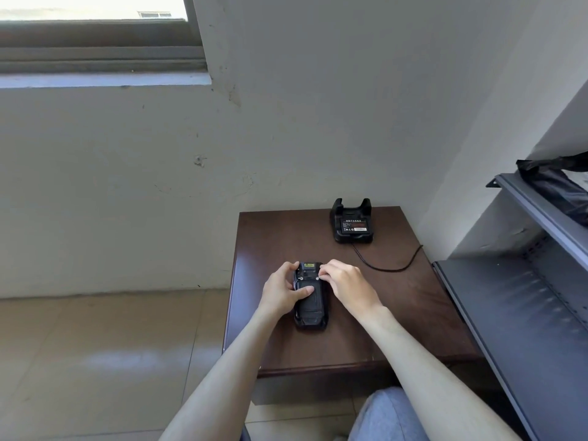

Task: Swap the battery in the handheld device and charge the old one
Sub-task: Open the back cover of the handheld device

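Note:
A black handheld device (311, 308) lies face down on the dark brown table (397, 313), its back cover facing up. My left hand (281, 289) grips its left side, with the thumb lying across the back cover. My right hand (345, 286) rests at the device's upper right corner, fingertips pinched at a small latch there. At the back of the table stands a black charging cradle (351, 222) with a battery (355, 225) in it, label facing up.
A black cable (394, 265) runs from the cradle across the table toward the right wall. A grey metal shelf unit (525, 313) stands at the right, with a black bag (560, 186) on its upper shelf. Tiled floor lies left of the table.

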The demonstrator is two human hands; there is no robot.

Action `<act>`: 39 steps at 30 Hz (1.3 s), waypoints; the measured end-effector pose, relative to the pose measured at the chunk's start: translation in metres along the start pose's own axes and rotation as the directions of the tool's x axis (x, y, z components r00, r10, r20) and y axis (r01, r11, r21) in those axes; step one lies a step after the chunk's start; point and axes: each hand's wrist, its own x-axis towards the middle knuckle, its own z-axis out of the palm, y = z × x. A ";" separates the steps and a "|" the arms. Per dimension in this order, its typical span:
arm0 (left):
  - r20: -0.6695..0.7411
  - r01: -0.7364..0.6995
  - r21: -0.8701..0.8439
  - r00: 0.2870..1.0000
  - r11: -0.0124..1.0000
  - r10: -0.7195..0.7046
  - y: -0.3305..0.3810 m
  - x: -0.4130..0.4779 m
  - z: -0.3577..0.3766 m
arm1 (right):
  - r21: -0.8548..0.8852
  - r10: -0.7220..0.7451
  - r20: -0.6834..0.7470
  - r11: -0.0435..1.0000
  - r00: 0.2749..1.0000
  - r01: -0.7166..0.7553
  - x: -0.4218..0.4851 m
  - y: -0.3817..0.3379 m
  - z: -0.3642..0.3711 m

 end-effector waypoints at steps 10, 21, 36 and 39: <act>0.002 0.005 0.011 1.000 1.000 -0.005 0.003 -0.001 0.000 | -0.047 -0.007 -0.039 0.999 0.999 0.005 -0.003 -0.002 0.003; 0.009 0.014 0.016 1.000 1.000 -0.014 0.006 -0.004 -0.002 | 0.059 0.139 0.040 0.988 0.990 -0.141 -0.027 -0.020 -0.008; 0.007 0.009 -0.014 1.000 1.000 -0.009 0.000 0.000 -0.001 | 0.463 0.436 0.045 0.788 0.899 -0.406 -0.030 -0.025 0.006; 0.003 0.009 -0.013 1.000 1.000 -0.009 -0.001 0.001 0.000 | 0.513 0.483 0.057 0.737 0.874 -0.440 -0.027 -0.025 0.010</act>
